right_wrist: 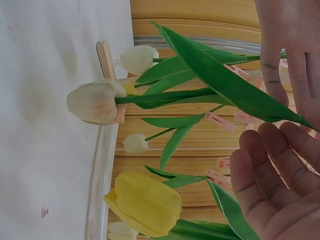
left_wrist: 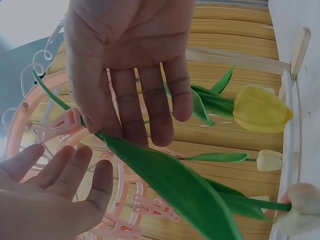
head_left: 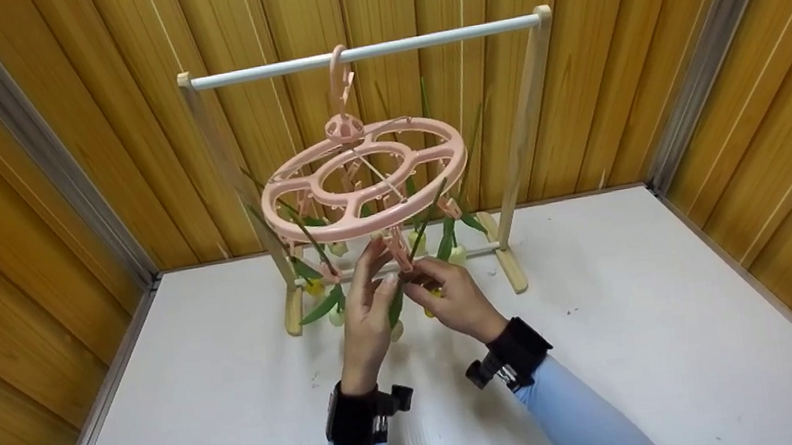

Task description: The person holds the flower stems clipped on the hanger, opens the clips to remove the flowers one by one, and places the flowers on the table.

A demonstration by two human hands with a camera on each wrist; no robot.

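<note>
A pink round drying hanger [head_left: 369, 222] with clothes pegs hangs from a rack's white bar [head_left: 419, 43]. At its front, a peg [left_wrist: 57, 126] meets the stem of a pale artificial tulip [left_wrist: 165, 175], whose bloom points down. My right hand [head_left: 454, 298] pinches that stem just below the peg, thumb and forefinger together; in the left wrist view it comes from the top. Beside the peg, my left hand [head_left: 367, 324] is raised with loosely bent fingers, fingertips close to the peg; no grip shows in the left wrist view.
Other tulips hang from pegs around the ring, among them a yellow one [right_wrist: 145, 202] and a small white one [right_wrist: 135, 143]. The rack's wooden feet [head_left: 510, 269] stand on the white table [head_left: 638, 344]. Wood-patterned panels [head_left: 751, 96] enclose the back and sides.
</note>
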